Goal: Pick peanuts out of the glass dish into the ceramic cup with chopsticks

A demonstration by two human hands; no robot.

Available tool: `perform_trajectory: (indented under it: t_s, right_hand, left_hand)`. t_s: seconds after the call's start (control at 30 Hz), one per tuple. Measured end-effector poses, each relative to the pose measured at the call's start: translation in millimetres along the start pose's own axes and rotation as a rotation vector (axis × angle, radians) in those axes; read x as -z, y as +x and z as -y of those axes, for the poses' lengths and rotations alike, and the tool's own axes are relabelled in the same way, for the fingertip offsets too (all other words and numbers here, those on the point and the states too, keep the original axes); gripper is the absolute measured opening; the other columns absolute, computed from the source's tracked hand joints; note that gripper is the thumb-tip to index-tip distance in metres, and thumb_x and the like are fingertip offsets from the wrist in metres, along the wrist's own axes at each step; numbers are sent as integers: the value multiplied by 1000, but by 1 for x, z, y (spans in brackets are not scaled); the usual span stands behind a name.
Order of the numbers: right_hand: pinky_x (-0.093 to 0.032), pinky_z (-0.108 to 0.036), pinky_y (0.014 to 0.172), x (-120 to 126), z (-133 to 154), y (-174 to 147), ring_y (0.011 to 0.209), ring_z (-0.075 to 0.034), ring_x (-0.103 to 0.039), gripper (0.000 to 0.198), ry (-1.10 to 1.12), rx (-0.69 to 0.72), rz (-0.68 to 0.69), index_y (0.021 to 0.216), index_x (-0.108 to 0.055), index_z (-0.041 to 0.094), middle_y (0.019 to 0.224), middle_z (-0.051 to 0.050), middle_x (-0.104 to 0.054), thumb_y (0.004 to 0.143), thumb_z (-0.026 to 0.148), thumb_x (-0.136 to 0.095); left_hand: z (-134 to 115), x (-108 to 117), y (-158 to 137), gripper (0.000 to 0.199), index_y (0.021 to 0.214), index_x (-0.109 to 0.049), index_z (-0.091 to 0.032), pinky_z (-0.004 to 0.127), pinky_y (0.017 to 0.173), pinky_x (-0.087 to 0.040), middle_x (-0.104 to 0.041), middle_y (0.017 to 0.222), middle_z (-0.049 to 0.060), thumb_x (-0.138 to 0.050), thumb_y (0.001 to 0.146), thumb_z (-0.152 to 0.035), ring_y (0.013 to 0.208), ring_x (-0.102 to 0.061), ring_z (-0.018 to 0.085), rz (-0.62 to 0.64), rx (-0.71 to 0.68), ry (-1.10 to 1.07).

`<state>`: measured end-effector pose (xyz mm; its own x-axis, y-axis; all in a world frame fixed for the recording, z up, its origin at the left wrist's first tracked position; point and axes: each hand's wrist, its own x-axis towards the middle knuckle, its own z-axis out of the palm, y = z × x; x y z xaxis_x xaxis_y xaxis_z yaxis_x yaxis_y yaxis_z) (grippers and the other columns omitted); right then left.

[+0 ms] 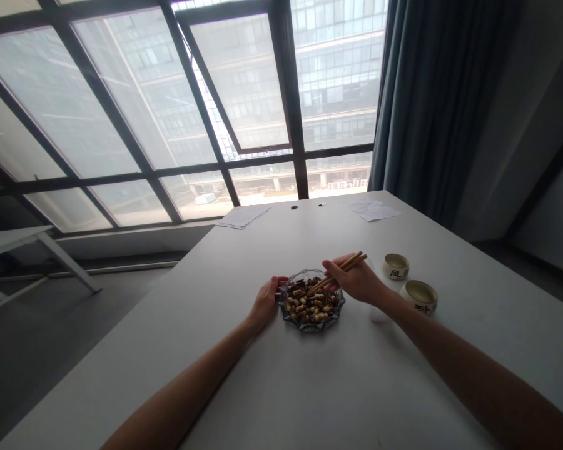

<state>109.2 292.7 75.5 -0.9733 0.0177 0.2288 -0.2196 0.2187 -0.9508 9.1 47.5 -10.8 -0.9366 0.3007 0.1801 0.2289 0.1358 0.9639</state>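
Observation:
A faceted glass bowl (287, 320) sits on the white table, filled with peanuts in the shell (309, 309) and dark seeds (304, 285). My left hand (265, 298) grips the bowl at its left side, fingers curled at the rim. Above the bowl's right edge, my right hand (351, 280) is closed around a pair of wooden chopsticks (340, 269). Their tips point down and left into the peanuts and seeds. Whether anything is pinched between the tips is too small to tell. Two small cream cups with dark characters, a farther one (396, 267) and a nearer one (420, 297), stand to the right.
The white table (225, 387) reaches toward the windows. Papers lie at its far left (244, 217) and far right (373, 209). Something clear or white, partly hidden, stands by my right wrist (379, 312). A blue curtain (422, 112) hangs right; another table (14, 237) stands left.

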Motion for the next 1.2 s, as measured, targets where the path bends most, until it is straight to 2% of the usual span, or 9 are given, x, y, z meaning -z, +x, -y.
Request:
perform_trajectory:
  t_s: [0.13,0.3,0.5,0.63,0.77,0.83,0.97,1.07,1.2]
  right_hand:
    - [-64,-31,54,18,14,-1,63,-26,-77,44,-6,2,-55,73,-70,17,68,-9,-76,83,59,-71]
    - [-67,-33,60,61,49,-11,64,-26,-78,49,-65,31,-201,79,-73,15,73,-12,-77,82,64,-70]
    - [-68,-36,57,121,94,-47,60,-28,-77,39,-247,91,-499,76,-75,19,69,-12,-76,86,56,-70]
    - [-69,-39,63,152,111,-76,64,-28,-77,31,-362,23,-581,75,-73,26,73,-8,-77,87,54,-69]
    - [-68,-35,64,178,112,-89,67,-27,-78,25,-416,-110,-642,82,-74,21,76,-9,-78,87,45,-72]
    - [-67,-30,60,188,107,-88,66,-26,-78,23,-433,-223,-619,86,-74,18,75,-10,-78,87,41,-73]
    - [-65,-27,55,193,98,-78,65,-25,-78,26,-485,-382,-463,89,-72,14,76,-12,-78,89,40,-71]
    - [-65,-27,58,188,94,-71,68,-25,-78,27,-467,-407,-403,89,-72,12,80,-14,-78,91,39,-70]
    - [-65,-29,58,184,94,-68,67,-26,-78,28,-447,-367,-419,87,-72,11,81,-17,-78,90,39,-70]
  left_hand:
    - [0,0,0,65,105,-73,-16,44,82,-53,-78,102,14,-44,90,-71,92,-70,31,-5,4,4]
    - [3,1,0,65,106,-73,-15,43,80,-53,-78,102,14,-44,90,-71,90,-70,30,-10,7,7]
    - [7,1,2,66,107,-72,-14,41,79,-53,-77,103,14,-44,90,-72,89,-69,29,2,14,-14]
    - [6,0,4,67,106,-72,-14,41,81,-53,-78,103,14,-46,88,-73,91,-69,29,0,12,-18]
    - [4,0,3,68,107,-71,-14,41,79,-54,-78,102,14,-46,88,-74,90,-70,29,1,14,-13]
    - [4,0,3,68,107,-71,-14,40,79,-54,-78,102,14,-46,88,-74,90,-70,29,3,14,-12]
    - [3,-1,2,66,109,-70,-14,40,78,-53,-78,101,14,-45,90,-72,89,-70,29,13,14,-10]
    - [3,0,2,65,109,-69,-13,40,79,-53,-77,103,14,-44,91,-70,90,-70,29,18,15,-8]
    - [3,0,2,63,109,-70,-13,41,79,-53,-77,103,15,-45,92,-69,90,-69,28,12,17,-6]
